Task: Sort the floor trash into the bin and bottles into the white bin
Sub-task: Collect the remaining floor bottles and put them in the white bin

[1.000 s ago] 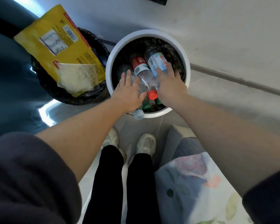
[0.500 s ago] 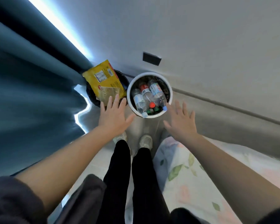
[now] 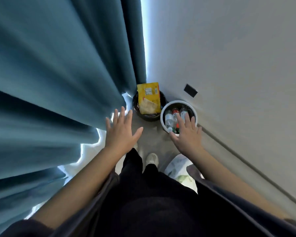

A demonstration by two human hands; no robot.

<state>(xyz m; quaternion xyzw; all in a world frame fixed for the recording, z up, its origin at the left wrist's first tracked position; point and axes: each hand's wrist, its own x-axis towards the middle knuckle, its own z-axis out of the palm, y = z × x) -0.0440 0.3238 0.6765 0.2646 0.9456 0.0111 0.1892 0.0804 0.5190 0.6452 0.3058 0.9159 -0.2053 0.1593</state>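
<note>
**A:** As far as the head view shows it, how much of the sorting is done?

**B:** Most of it, I judge. The white bin (image 3: 178,101) stands at one o'clock from the shoes (image 3: 152,159), against the wall. It holds several plastic bottles (image 3: 168,118) lying side by side, one with a red label.

**A:** And the other rubbish?

**B:** The black bin (image 3: 148,118) is at twelve o'clock, just beside the white one. A yellow packet (image 3: 149,93) stands in it, poking well above the rim.

**A:** Are the hands carrying anything?

**B:** Nothing. The left hand (image 3: 120,132) hangs at eleven o'clock near the curtain (image 3: 58,82), fingers straight and spread. The right hand (image 3: 186,135) is spread too, and overlaps the white bin's near rim from above. I cannot tell whether it touches.

**A:** What's left, then?

**B:** Perhaps nothing here. Floral fabric (image 3: 178,168) shows at four o'clock, and whatever lies on the floor beyond the frame I cannot judge.
</note>
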